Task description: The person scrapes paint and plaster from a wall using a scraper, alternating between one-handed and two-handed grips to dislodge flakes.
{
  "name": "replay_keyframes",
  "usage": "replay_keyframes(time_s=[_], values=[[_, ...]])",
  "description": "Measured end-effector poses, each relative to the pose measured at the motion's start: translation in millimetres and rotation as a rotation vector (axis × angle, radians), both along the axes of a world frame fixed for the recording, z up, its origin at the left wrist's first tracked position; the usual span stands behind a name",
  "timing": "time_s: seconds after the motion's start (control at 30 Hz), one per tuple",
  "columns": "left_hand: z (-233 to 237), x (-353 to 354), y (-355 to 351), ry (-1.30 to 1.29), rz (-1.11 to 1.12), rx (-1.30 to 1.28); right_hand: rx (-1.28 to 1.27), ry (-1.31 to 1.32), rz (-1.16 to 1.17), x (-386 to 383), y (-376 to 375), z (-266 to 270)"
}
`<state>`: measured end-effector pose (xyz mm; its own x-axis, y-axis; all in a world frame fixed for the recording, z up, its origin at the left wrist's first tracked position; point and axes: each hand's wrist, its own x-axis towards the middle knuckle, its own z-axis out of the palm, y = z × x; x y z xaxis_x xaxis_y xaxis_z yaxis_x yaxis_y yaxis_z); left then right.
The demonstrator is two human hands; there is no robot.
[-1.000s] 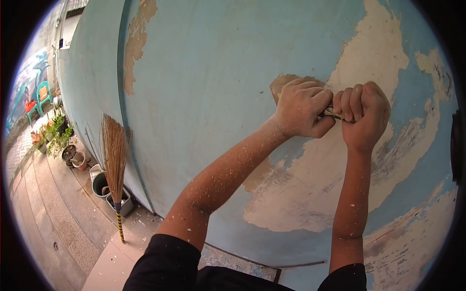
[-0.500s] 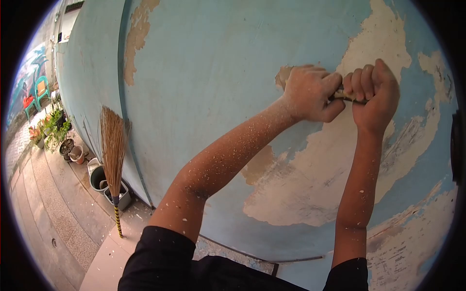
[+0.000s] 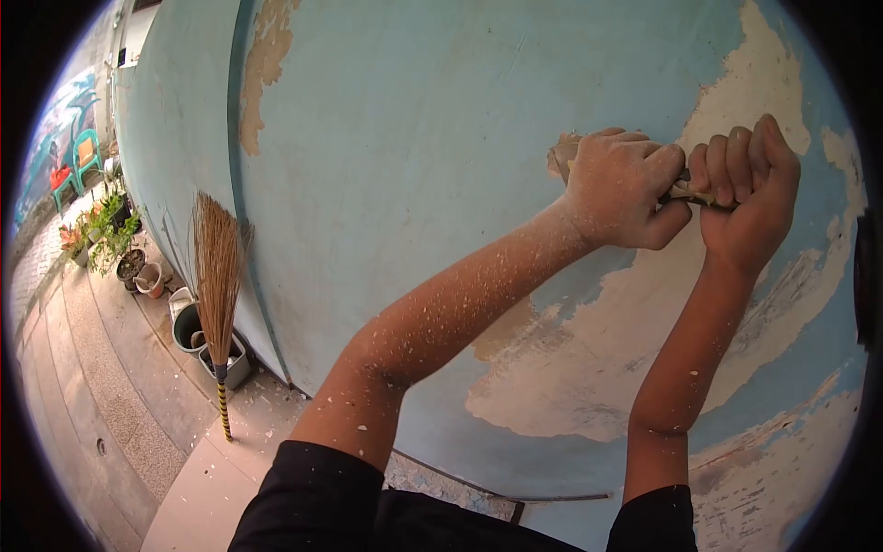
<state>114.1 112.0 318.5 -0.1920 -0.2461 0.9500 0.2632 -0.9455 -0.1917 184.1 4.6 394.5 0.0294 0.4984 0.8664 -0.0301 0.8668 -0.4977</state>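
In the head view, my left hand (image 3: 627,189) is closed around a hand tool that looks like a paint scraper, against the blue wall (image 3: 395,147). My right hand (image 3: 750,189) grips the rear end of the same scraper (image 3: 688,194), of which only a short stretch of handle shows between the two fists. A greyish flat part beyond my left knuckles may be its blade; my fingers cover most of it. Around the hands the paint has come away in a large beige bare patch (image 3: 589,377). Pale flakes speckle both my forearms.
A stick broom (image 3: 215,276) with a striped handle stands bristles-up at the left. Behind it are buckets (image 3: 188,329), potted plants (image 3: 108,225) and green chairs (image 3: 87,152). Paint chips lie on the floor and on the ledge (image 3: 451,488) below the wall.
Both hands, still gripping the scraper, appear farther right and slightly lower in the view. The wall patches have also shifted right as the camera moved. My grip looks the same.
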Motion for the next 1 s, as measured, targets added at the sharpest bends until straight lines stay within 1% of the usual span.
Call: replay_keyframes(time_s=[0.07, 0.13, 0.17, 0.2, 0.27, 0.3, 0.33, 0.4, 0.43, 0.5, 0.53, 0.57, 0.6, 0.67, 0.7, 0.73, 0.77, 0.8, 0.87, 0.93, 0.97, 1.0], values=[[-3, 1, 2, -0.028, 0.006, -0.029, -0.016, -0.019, -0.030, 11, 3, -4], [-18, 3, 3, 0.027, -0.014, 0.039, 0.017, -0.071, 0.015, 21, -1, -28], [-16, 6, 7, 0.045, -0.027, 0.066, -0.027, 0.009, -0.071, 25, 0, -26], [-14, 6, 4, 0.051, -0.036, 0.061, -0.032, 0.017, -0.079, 20, -5, -21], [3, -4, 2, 0.076, -0.012, 0.066, 0.020, -0.057, -0.043, 8, -9, -5], [15, -7, 7, 0.104, 0.000, 0.100, 0.053, -0.054, 0.003, 6, -10, 0], [16, -6, 8, 0.097, -0.001, 0.110, 0.062, -0.060, 0.001, 7, -9, 1], [1, -2, 3, 0.013, -0.018, 0.045, -0.014, -0.084, 0.002, 10, -2, -7], [-20, -2, 0, 0.007, -0.034, -0.013, -0.012, -0.088, -0.003, 13, 1, -17], [-37, -1, 4, 0.049, -0.046, -0.036, -0.086, -0.133, -0.017, 18, 2, -44], [-44, 0, 2, 0.088, -0.051, -0.057, -0.101, -0.135, -0.023, 19, 1, -44], [-43, 1, 5, 0.120, -0.018, -0.107, -0.079, -0.121, -0.039, 18, 5, -37], [-32, -3, 6, 0.125, -0.016, -0.107, -0.048, -0.099, -0.051, 16, 7, -29], [-4, -13, 7, 0.061, -0.012, 0.049, -0.039, -0.067, 0.000, 6, 1, -10], [2, -14, 3, 0.105, 0.001, -0.035, -0.014, -0.067, 0.031, 4, 1, -3], [-1, -12, 4, 0.101, 0.002, -0.033, 0.014, -0.072, 0.062, 3, 2, 2], [-11, -10, 3, 0.085, -0.014, -0.053, 0.039, -0.045, 0.000, 0, 0, -5], [-24, -8, 2, 0.069, -0.030, -0.072, 0.041, -0.045, 0.002, 2, 4, -16], [-59, 2, 0, 0.051, -0.056, -0.110, -0.114, -0.126, -0.003, 15, 15, -52], [-83, 5, -5, 0.099, -0.052, -0.257, -0.148, -0.088, -0.005, 19, 14, -63], [-83, 9, -1, 0.072, -0.039, -0.243, -0.125, -0.100, 0.022, 20, 13, -59], [-65, 7, -1, 0.073, -0.041, -0.244, -0.101, -0.106, 0.047, 21, 9, -52]])
